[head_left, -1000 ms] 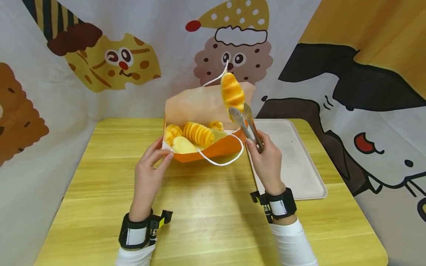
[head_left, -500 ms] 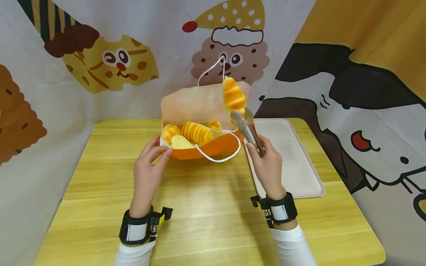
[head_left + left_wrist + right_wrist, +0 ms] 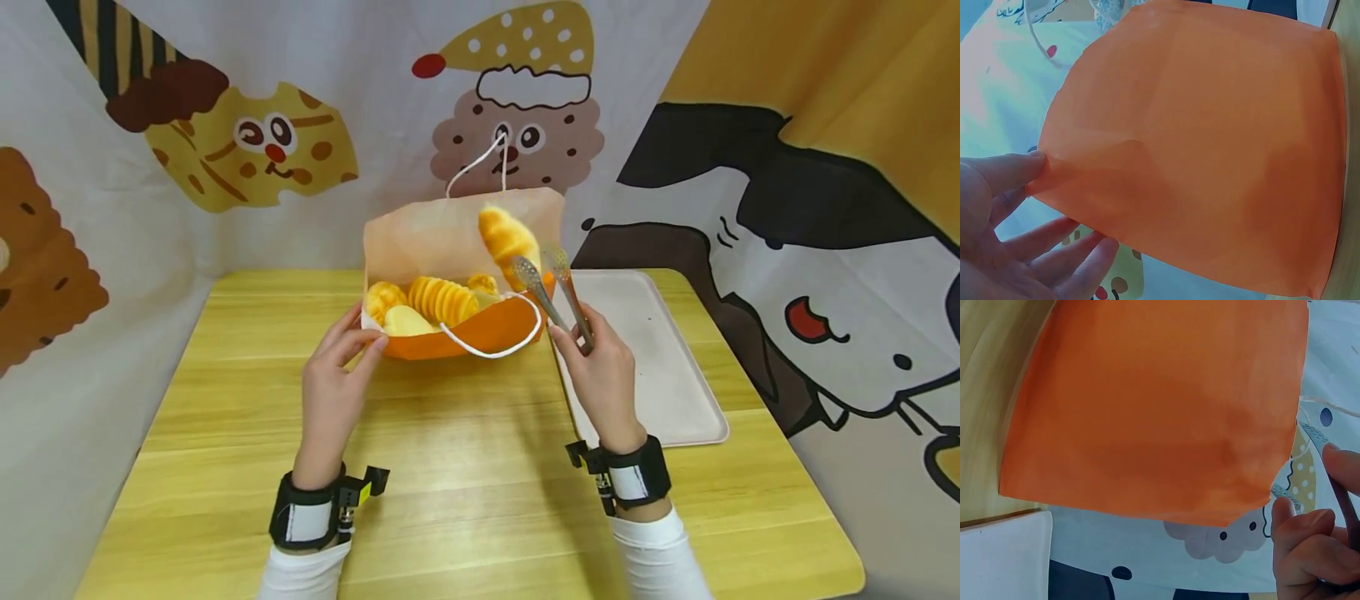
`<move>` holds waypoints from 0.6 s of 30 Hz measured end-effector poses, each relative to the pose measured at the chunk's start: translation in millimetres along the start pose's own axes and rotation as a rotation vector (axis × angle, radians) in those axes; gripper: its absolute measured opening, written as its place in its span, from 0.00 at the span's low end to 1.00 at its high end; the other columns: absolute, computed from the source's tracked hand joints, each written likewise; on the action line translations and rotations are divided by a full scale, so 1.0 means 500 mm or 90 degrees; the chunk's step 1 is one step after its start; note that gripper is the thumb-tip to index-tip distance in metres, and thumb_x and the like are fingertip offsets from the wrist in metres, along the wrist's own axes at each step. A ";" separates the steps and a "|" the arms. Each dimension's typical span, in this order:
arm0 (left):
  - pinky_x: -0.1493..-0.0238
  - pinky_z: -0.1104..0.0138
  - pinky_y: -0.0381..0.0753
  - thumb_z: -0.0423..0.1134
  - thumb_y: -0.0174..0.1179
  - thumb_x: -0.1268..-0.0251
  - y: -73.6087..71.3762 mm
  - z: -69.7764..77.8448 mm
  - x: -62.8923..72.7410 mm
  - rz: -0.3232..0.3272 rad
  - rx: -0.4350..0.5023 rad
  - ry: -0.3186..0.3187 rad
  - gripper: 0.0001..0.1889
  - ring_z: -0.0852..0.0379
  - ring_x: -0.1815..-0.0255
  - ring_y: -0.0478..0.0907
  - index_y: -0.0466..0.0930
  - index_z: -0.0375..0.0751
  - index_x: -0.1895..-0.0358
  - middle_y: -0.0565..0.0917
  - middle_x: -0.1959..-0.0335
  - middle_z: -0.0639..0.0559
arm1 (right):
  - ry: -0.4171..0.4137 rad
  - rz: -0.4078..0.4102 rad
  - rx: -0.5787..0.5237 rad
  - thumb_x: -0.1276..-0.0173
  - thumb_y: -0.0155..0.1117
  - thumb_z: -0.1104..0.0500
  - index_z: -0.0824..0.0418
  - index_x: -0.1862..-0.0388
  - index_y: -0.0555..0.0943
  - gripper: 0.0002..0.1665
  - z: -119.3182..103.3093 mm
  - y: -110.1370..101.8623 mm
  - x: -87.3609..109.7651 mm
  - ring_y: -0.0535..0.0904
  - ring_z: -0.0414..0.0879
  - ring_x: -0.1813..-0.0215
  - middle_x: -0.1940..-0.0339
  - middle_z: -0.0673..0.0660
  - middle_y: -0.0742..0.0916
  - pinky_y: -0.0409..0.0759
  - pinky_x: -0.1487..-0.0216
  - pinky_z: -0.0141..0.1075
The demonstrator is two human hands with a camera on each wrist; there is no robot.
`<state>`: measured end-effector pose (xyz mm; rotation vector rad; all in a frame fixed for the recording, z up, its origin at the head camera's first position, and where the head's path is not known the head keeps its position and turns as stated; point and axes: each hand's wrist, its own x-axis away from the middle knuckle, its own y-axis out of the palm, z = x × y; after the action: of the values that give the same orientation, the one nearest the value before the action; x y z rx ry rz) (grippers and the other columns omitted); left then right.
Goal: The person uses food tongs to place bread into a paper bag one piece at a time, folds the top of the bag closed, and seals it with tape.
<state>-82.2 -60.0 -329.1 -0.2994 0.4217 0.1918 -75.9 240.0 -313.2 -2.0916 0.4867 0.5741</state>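
Note:
An orange paper bag [image 3: 480, 332] stands wide-mouthed on the table, several bread pieces inside, among them a ridged bread roll [image 3: 444, 302] and a pale smooth piece [image 3: 408, 321]. My left hand [image 3: 333, 387] pinches the bag's left rim; in the left wrist view the thumb [image 3: 1013, 170] lies on its orange side. My right hand [image 3: 600, 367] holds metal tongs [image 3: 573, 304], their perforated ends spread apart. A golden ridged bread [image 3: 508, 237], slightly blurred, is tilted over the bag's mouth at the tong ends. In the right wrist view the bag's side [image 3: 1160, 412] hides this bread.
A pale rectangular tray [image 3: 660, 367] lies on the wooden table [image 3: 465, 467] to the right of the bag. White cord handles [image 3: 498, 357] loop from the bag, one in front and one behind. A printed curtain [image 3: 300, 233] hangs behind the table.
The tong ends have spread apart. The bread between them has dropped lower and tipped leftward over the bag's mouth. My left hand stays at the rim.

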 end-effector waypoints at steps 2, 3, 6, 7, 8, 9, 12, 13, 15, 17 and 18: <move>0.54 0.62 0.75 0.35 0.61 0.44 0.000 0.018 0.000 0.001 0.006 -0.001 0.06 0.56 0.44 0.70 0.81 0.36 0.67 0.71 0.42 0.50 | 0.006 -0.005 0.002 0.42 0.59 0.42 0.61 0.45 0.73 0.31 0.000 0.001 0.000 0.68 0.38 0.80 0.73 0.49 0.77 0.66 0.81 0.32; 0.54 0.61 0.75 0.34 0.60 0.44 -0.001 0.027 -0.001 0.002 0.006 -0.003 0.06 0.55 0.44 0.71 0.81 0.34 0.66 0.71 0.42 0.48 | 0.007 -0.006 0.001 0.42 0.59 0.42 0.61 0.45 0.72 0.31 0.001 0.001 0.000 0.68 0.38 0.80 0.73 0.49 0.77 0.66 0.81 0.32; 0.54 0.59 0.75 0.34 0.60 0.44 0.004 0.035 -0.008 0.008 0.018 -0.004 0.07 0.54 0.44 0.70 0.81 0.32 0.66 0.71 0.41 0.46 | 0.019 -0.003 -0.001 0.42 0.59 0.43 0.61 0.44 0.72 0.32 0.003 -0.002 0.004 0.68 0.39 0.80 0.72 0.49 0.77 0.66 0.81 0.33; 0.53 0.59 0.75 0.34 0.60 0.43 0.008 0.031 -0.013 0.012 0.024 -0.006 0.07 0.54 0.44 0.70 0.81 0.32 0.66 0.71 0.41 0.47 | 0.025 0.000 -0.002 0.41 0.59 0.43 0.61 0.44 0.72 0.32 0.005 -0.003 0.005 0.68 0.39 0.80 0.72 0.49 0.77 0.66 0.81 0.33; 0.53 0.59 0.75 0.36 0.60 0.43 0.012 0.022 -0.019 0.018 0.028 -0.007 0.08 0.56 0.44 0.70 0.81 0.33 0.66 0.71 0.41 0.49 | 0.033 0.003 -0.003 0.41 0.59 0.43 0.62 0.44 0.71 0.32 0.007 -0.005 0.007 0.68 0.40 0.80 0.73 0.50 0.77 0.66 0.80 0.33; 0.53 0.60 0.75 0.38 0.60 0.43 0.017 0.011 -0.027 0.024 0.036 -0.009 0.09 0.57 0.43 0.70 0.81 0.34 0.65 0.71 0.41 0.51 | 0.041 0.006 -0.004 0.41 0.58 0.43 0.62 0.43 0.71 0.33 0.010 -0.007 0.009 0.69 0.41 0.79 0.73 0.51 0.77 0.66 0.79 0.34; 0.53 0.65 0.75 0.44 0.60 0.45 0.033 -0.023 -0.055 0.041 0.040 -0.007 0.11 0.61 0.44 0.69 0.82 0.39 0.64 0.71 0.42 0.57 | 0.077 0.013 0.002 0.38 0.56 0.43 0.63 0.42 0.69 0.33 0.026 -0.013 0.017 0.72 0.46 0.75 0.70 0.55 0.79 0.68 0.75 0.39; 0.54 0.66 0.75 0.46 0.60 0.45 0.037 -0.033 -0.066 0.046 0.032 -0.006 0.12 0.63 0.44 0.69 0.82 0.41 0.64 0.71 0.42 0.60 | 0.092 0.013 0.006 0.38 0.55 0.43 0.63 0.41 0.68 0.33 0.033 -0.015 0.020 0.73 0.48 0.73 0.68 0.57 0.79 0.69 0.73 0.41; 0.55 0.66 0.76 0.48 0.60 0.45 0.043 -0.046 -0.090 0.056 0.011 0.006 0.13 0.63 0.45 0.70 0.82 0.42 0.64 0.72 0.43 0.60 | 0.121 0.004 0.020 0.36 0.53 0.42 0.64 0.41 0.68 0.33 0.050 -0.016 0.028 0.75 0.52 0.69 0.64 0.61 0.80 0.70 0.70 0.46; 0.56 0.64 0.77 0.48 0.59 0.45 0.045 -0.053 -0.113 0.065 -0.021 0.026 0.14 0.62 0.45 0.70 0.82 0.41 0.64 0.72 0.43 0.59 | 0.145 -0.014 0.042 0.35 0.51 0.42 0.65 0.41 0.67 0.33 0.065 -0.013 0.040 0.75 0.54 0.65 0.61 0.63 0.80 0.70 0.68 0.48; 0.57 0.63 0.77 0.48 0.59 0.45 0.046 -0.056 -0.125 0.069 -0.037 0.035 0.14 0.61 0.45 0.70 0.82 0.41 0.64 0.72 0.43 0.58 | 0.152 -0.028 0.054 0.35 0.51 0.42 0.66 0.41 0.68 0.34 0.070 -0.008 0.048 0.75 0.54 0.65 0.60 0.63 0.80 0.71 0.69 0.48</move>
<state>-153.9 -55.1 -332.1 -0.3400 0.4883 0.3022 -61.9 268.7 -341.5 -2.0943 0.5892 0.2743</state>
